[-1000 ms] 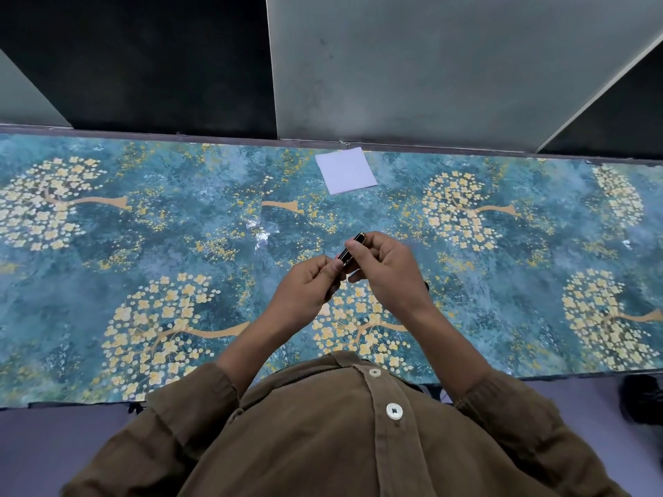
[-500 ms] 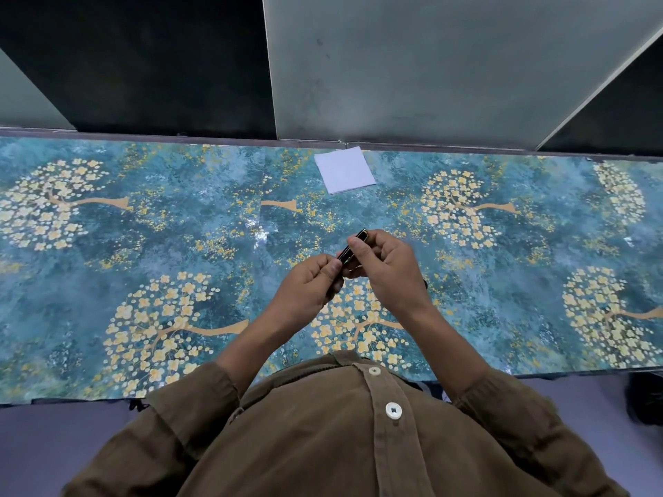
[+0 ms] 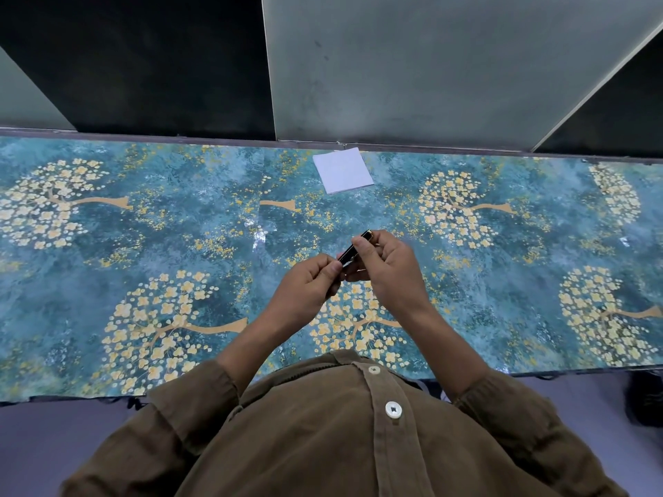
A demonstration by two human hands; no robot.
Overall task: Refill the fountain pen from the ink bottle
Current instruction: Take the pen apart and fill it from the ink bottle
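Fountain pen [image 3: 353, 248]: slim, glossy black barrel, a thin gold band at its far end; it lies slanted, far end tipped up and to the right, near end lower and to the left. Only a short length shows, the rest covered by fingers, so nib and cap seam cannot be made out. It is held in the air above the table [image 3: 143, 245], over the middle of the top, close in front of the person's chest. Right hand [image 3: 389, 270] grips the far part, thumb and forefinger curled onto the barrel near the gold band, other fingers folded under. Left hand [image 3: 310, 286] pinches the near end, fingertips bunched together on it, knuckles toward the camera. The two hands nearly touch. Table top wears a teal covering printed with yellow blossom trees and tan trunks. A white square of paper [image 3: 342, 171] lies flat at the far edge, well apart from the hands. The person wears a brown buttoned shirt [image 3: 358, 443], sleeves pushed up the forearms. Grey wall panel [image 3: 430, 66] stands behind the table.
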